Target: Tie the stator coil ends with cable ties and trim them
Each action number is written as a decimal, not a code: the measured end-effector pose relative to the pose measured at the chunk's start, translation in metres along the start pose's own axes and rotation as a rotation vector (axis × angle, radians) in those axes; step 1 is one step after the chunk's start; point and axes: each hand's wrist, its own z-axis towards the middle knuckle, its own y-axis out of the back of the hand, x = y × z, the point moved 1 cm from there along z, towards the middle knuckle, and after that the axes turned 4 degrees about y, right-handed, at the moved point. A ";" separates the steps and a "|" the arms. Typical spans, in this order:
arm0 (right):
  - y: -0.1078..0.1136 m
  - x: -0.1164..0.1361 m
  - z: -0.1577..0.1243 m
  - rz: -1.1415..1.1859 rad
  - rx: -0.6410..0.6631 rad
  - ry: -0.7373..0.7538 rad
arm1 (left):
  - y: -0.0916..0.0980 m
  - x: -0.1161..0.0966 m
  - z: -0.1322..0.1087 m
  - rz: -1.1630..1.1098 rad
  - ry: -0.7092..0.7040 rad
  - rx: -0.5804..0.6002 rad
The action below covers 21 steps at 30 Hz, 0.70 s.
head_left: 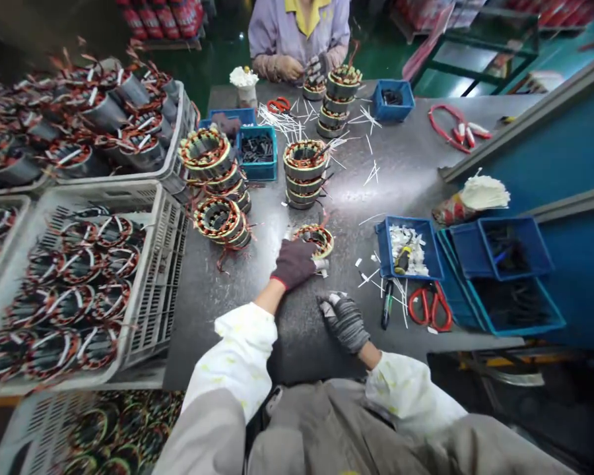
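A copper-wound motor stator (321,237) sits on the dark table in front of me. My left hand (296,262), in a dark maroon glove, is closed around its near left side and covers part of the ring. My right hand (345,320), in a grey striped glove with pale fingertips, rests low over the table, nearer to me and apart from the stator. Its fingers are drawn together; a small dark tip shows at them, too small to name. Stacked stators (304,173) stand just beyond, with another pile (218,218) to the left.
Crates of stators (153,264) line the left side. At right are a blue bin (410,264) of white pieces, red-handled scissors (430,307), a pen (387,305) and stacked blue trays (519,303). Across the table a co-worker (301,39) handles another stator.
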 end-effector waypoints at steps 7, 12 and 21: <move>0.071 -0.052 -0.032 -0.322 -0.290 -0.290 | 0.046 0.039 0.044 0.053 0.387 -0.050; 0.097 -0.084 -0.036 -0.672 -0.016 -0.506 | -0.003 0.022 0.043 0.285 0.412 0.042; 0.110 -0.104 -0.062 -0.290 -0.324 -0.223 | -0.031 0.029 -0.020 0.226 0.475 0.068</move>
